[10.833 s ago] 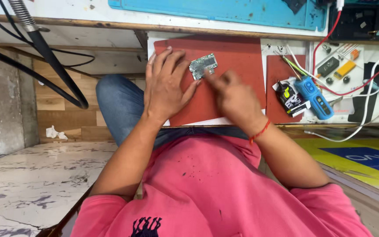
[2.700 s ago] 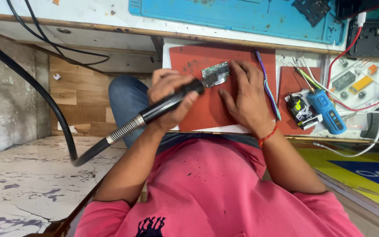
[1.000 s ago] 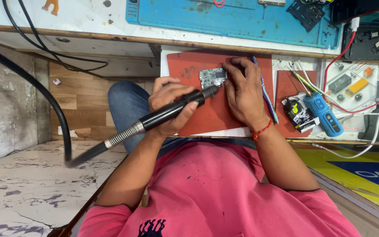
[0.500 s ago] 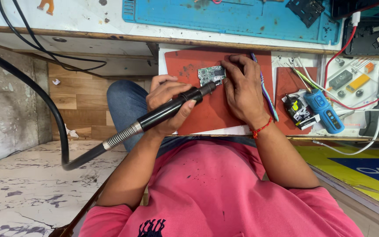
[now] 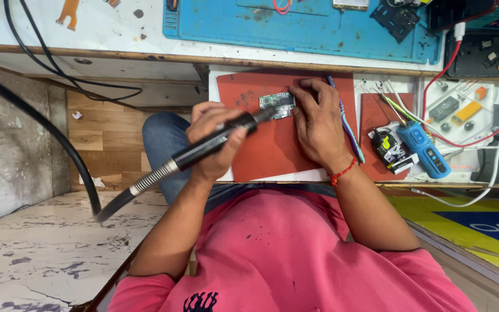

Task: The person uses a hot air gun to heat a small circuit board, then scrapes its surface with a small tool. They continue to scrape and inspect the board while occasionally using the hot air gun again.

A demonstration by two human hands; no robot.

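**Board and Handpiece Position**

At the far edge of the red mat [image 5: 272,150], I see the small circuit board [image 5: 277,104] lying flat. My right hand [image 5: 317,124] presses fingers onto it. My left hand [image 5: 213,141] is wrapped around the black handpiece [image 5: 218,140], tip touching the board. Blue tweezers [image 5: 346,124] lie just beside the right hand.

Counts on my counter

I count two hands: my left hand [image 5: 215,138] and my right hand [image 5: 319,127]. There is one black hot-air wand [image 5: 215,141], one small circuit board [image 5: 276,104], two red mats [image 5: 272,144] [image 5: 379,115], one blue mat [image 5: 301,29] and one blue meter [image 5: 425,150].
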